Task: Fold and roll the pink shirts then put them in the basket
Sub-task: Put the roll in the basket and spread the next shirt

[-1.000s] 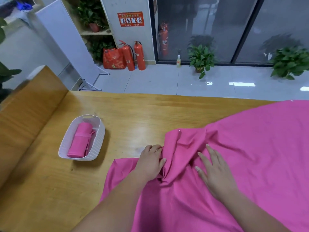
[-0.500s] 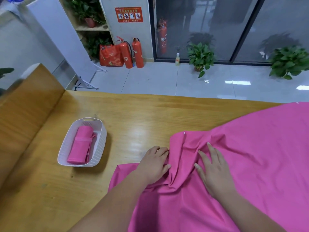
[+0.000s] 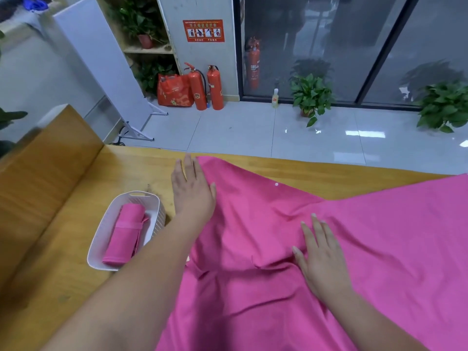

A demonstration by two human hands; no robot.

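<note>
Wooden table (image 3: 76, 224), white basket (image 3: 101, 239) holding rolled pink shirt (image 3: 124, 234)

**What I can't make out from here**

The pink shirt (image 3: 266, 287) runs off the right and near edges, so I can't see its full outline. The left arm (image 3: 152, 274) covers the basket's (image 3: 101, 235) near right corner and the shirt's left edge. The lettering on the far red sign (image 3: 203, 30) is too small to read.

The pink shirt (image 3: 253, 224) is matt cloth, softly creased, same stuff as the rolled shirt (image 3: 124, 234) at 9 o'clock. Its basket (image 3: 158, 221) looks like white ribbed plastic. The table (image 3: 63, 211) is varnished wood with a sheen, and the floor tiles (image 3: 253, 133) at 12 o'clock are properly glossy.
</note>
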